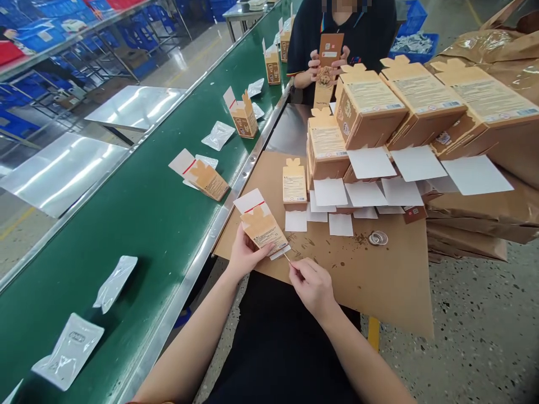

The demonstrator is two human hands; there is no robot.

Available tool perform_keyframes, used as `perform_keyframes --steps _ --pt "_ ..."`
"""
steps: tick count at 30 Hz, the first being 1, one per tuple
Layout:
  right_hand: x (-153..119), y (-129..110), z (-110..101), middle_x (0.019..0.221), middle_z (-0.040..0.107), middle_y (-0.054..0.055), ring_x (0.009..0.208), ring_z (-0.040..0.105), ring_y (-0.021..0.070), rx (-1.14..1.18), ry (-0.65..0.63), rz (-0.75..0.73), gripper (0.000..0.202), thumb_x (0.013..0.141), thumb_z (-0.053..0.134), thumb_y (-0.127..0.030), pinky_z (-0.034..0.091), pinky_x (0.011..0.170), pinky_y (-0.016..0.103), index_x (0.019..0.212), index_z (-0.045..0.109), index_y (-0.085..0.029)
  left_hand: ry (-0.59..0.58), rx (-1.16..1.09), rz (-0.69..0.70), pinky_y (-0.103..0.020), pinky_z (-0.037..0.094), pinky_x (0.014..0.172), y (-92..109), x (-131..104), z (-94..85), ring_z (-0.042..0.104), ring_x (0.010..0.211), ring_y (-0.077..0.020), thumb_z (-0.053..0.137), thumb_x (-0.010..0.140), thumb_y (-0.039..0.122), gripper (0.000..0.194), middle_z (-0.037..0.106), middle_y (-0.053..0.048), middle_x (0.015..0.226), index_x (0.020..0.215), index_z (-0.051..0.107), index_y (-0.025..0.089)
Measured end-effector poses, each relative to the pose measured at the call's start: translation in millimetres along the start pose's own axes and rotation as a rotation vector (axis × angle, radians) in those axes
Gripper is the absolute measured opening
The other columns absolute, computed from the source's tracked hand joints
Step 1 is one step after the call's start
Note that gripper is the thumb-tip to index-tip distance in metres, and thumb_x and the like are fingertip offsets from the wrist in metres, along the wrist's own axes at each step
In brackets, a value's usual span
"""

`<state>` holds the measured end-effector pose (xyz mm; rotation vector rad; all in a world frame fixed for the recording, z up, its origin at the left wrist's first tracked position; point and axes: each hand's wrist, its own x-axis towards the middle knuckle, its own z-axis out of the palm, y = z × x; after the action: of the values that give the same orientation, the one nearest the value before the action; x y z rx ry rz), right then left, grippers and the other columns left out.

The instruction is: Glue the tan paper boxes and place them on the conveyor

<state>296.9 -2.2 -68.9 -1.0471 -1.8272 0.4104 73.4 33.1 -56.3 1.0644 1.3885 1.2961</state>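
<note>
My left hand (245,253) is closed around a small tan printed carton (264,229), tilted over the cardboard sheet. Its white top flap with a red strip stands open at the far end, and a white bottom flap shows at the near end. Close to that bottom flap, my right hand (312,283) pinches a thin pale stick (287,257). The stick's tip is at the carton's lower edge; I cannot tell whether it touches. Another tan carton (295,188) stands just beyond, by the stacked cartons (370,106) with white flaps hanging out.
A green conveyor belt (160,235) runs along the left, carrying silver pouches (76,348) and open cartons (245,119). A small clear cup (378,238) with brown smears around it sits on the cardboard sheet (391,286). Across the table, a person (357,33) holds a flat brown carton (328,67).
</note>
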Motion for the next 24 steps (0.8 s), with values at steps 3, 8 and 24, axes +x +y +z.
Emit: perform_keyframes --steps 3,8,24 --pt "0 2 2 0.070 0.059 -0.004 0.059 0.055 0.0110 -0.015 -0.051 -0.019 0.032 0.108 0.066 -0.002 0.045 0.059 0.023 0.084 0.070 -0.022 -0.010 -0.020 -0.014 -0.058 0.067 0.119 -1 0 0.3 0.081 0.135 -0.0393 0.112 0.071 0.058 0.085 0.082 -0.015 0.136 0.134 0.065 0.026" --pt "4 1 -1 0.071 0.060 -0.003 0.059 0.056 0.0117 -0.029 -0.050 -0.029 0.033 0.110 0.063 -0.003 0.047 0.059 0.024 0.086 0.071 -0.023 0.021 -0.037 -0.059 -0.061 0.065 0.120 4 -3 3.0 0.080 0.133 -0.0403 0.114 0.067 0.053 0.080 0.082 -0.012 0.129 0.127 0.067 0.027" --pt "-37 -21 -69 0.070 0.063 -0.003 0.055 0.058 0.0126 0.089 0.102 0.088 0.024 0.105 0.073 -0.001 0.053 0.054 0.026 0.104 0.082 -0.024 0.013 0.271 0.005 -0.061 0.069 0.109 -10 -20 5.6 0.084 0.120 -0.0424 0.110 0.070 0.048 0.070 0.086 -0.014 0.122 0.127 0.076 0.026"
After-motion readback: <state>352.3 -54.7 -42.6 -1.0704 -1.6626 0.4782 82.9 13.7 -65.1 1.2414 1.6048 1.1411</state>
